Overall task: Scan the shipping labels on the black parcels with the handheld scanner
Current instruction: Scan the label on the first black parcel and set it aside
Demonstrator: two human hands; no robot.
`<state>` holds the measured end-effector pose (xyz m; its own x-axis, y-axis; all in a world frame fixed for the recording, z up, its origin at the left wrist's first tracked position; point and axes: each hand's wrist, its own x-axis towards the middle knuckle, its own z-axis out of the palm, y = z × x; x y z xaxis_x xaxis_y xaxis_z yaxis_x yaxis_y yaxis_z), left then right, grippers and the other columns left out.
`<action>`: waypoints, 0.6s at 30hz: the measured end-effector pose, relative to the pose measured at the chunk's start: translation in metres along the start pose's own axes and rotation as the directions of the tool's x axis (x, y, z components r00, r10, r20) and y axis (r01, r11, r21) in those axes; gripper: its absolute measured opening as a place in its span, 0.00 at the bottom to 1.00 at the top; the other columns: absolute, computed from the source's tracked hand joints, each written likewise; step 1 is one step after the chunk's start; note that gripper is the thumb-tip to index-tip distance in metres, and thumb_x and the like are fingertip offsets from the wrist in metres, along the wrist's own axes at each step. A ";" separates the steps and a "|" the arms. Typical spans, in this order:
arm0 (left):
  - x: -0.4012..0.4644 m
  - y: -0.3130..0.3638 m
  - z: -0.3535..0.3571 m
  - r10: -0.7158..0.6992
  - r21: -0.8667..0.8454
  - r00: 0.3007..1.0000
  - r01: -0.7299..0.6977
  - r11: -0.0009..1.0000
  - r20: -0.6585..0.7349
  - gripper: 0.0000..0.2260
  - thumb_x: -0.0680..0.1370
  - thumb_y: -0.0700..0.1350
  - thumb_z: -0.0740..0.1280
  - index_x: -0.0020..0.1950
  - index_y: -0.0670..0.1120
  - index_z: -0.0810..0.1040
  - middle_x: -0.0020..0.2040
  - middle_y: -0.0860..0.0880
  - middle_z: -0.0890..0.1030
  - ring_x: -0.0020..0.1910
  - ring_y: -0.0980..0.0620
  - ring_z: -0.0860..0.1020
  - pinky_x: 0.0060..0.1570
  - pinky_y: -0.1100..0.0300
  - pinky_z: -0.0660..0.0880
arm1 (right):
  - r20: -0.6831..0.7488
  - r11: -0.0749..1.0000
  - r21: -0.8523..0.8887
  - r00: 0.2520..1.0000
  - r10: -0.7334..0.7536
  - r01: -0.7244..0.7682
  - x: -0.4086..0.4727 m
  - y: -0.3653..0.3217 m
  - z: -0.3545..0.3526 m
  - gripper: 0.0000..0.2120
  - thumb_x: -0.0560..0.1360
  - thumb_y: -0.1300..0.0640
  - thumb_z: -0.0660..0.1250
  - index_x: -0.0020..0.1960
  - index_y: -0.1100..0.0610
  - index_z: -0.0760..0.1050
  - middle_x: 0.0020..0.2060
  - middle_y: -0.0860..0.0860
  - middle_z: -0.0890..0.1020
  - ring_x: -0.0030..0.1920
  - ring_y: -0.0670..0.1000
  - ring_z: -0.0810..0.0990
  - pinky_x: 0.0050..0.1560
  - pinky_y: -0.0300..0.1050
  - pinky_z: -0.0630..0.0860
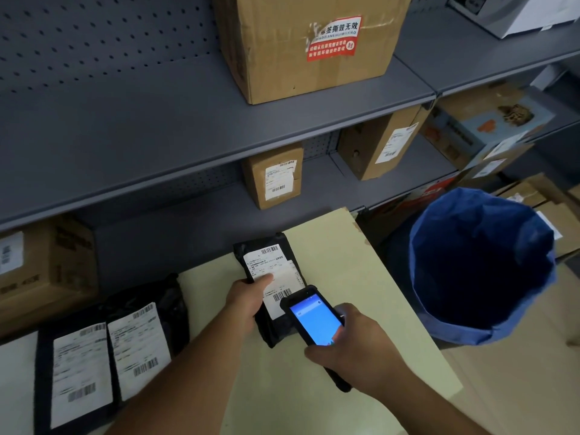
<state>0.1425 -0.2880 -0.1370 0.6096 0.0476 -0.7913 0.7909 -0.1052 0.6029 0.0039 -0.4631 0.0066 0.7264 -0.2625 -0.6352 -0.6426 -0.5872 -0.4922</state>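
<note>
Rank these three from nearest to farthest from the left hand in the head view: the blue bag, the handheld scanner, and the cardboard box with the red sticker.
Measured from the left hand:
1. Handheld scanner, just to its right, held in the right hand.
2. Blue bag, farther right, beside the table.
3. Cardboard box with the red sticker, up on the top shelf.

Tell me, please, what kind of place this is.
Probably a parcel depot or stockroom: grey metal shelves hold labelled cardboard boxes, black parcels lie on a table, and the right hand holds a handheld scanner.
</note>
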 end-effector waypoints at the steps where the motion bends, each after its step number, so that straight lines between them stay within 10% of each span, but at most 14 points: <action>1: 0.001 0.000 0.002 -0.007 -0.003 1.000 0.007 1.000 0.005 0.09 0.78 0.49 0.76 0.52 0.44 0.85 0.46 0.44 0.89 0.45 0.42 0.88 0.43 0.55 0.82 | -0.001 1.000 0.004 1.000 0.003 -0.003 0.000 0.001 -0.001 0.23 0.64 0.44 0.77 0.54 0.46 0.71 0.41 0.47 0.82 0.40 0.48 0.84 0.41 0.45 0.84; 18: 0.005 -0.002 0.025 -0.007 0.002 0.999 0.007 1.000 0.050 0.09 0.80 0.50 0.72 0.56 0.47 0.84 0.50 0.45 0.89 0.49 0.43 0.88 0.57 0.44 0.84 | -0.008 1.000 0.009 1.000 0.016 -0.016 0.002 0.022 -0.002 0.28 0.65 0.45 0.79 0.59 0.43 0.69 0.44 0.44 0.81 0.43 0.47 0.84 0.45 0.43 0.86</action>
<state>0.1427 -0.3124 -0.1449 0.6008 -0.0016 -0.7994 0.7947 -0.1073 0.5974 -0.0090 -0.4780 -0.0044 0.7178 -0.2781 -0.6383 -0.6564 -0.5759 -0.4873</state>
